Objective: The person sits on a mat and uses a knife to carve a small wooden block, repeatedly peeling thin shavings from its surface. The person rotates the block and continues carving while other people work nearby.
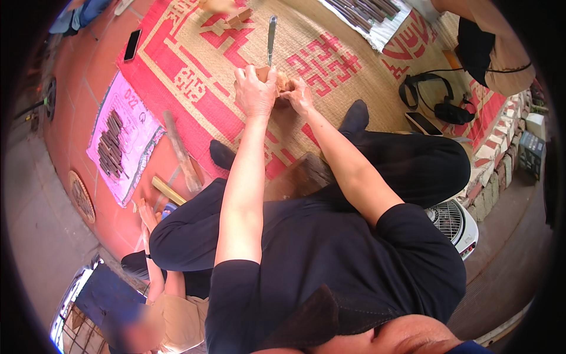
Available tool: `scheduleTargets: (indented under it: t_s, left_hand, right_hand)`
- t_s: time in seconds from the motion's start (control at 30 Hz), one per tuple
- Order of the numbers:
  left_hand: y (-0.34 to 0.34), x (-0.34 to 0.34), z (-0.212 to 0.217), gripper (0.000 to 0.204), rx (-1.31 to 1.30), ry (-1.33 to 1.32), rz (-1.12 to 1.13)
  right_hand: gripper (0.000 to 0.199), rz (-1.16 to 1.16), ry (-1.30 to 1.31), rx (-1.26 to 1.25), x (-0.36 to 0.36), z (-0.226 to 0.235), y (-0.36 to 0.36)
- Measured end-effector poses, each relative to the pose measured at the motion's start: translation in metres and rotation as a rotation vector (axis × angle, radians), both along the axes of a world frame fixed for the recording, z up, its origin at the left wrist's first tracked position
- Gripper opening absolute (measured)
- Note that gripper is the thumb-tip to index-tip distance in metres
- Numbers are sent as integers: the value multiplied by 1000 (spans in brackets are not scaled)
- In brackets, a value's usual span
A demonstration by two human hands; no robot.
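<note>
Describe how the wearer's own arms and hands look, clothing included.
Both arms wear short black sleeves, the left sleeve and right sleeve each ending above the elbow. Below them the forearms are bare. The left hand and right hand have no gloves. No watch or bracelet shows on either wrist; rings are too small to tell.

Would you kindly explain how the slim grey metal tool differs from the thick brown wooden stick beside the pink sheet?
The slim grey metal tool looks shiny; the thick brown wooden stick looks dull. The tool is narrower than the stick. The tool juts past the left hand; the stick lies away from it. Both are long.
</note>
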State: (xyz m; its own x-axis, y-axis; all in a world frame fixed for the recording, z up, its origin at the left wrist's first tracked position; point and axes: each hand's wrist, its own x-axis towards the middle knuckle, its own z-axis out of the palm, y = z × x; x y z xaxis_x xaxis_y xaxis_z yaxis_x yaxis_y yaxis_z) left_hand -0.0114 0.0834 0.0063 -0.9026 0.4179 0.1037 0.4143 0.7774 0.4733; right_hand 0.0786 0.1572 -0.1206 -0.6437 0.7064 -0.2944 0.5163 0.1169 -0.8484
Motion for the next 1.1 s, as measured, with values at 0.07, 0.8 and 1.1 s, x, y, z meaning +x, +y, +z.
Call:
scheduleTargets:
  t_s: [0.07,0.8,1.1]
  left_hand:
    - [-1,-1,-1,46,3,6,8]
    - [0,0,-1,45,1,15,15]
    - [1,0,0,45,9,16,13]
  right_hand:
    - [27,94,-87,87,7,3,6]
    - [22,47,12,138,5,14,-14]
    - [20,-97,57,26,-6,0,-10]
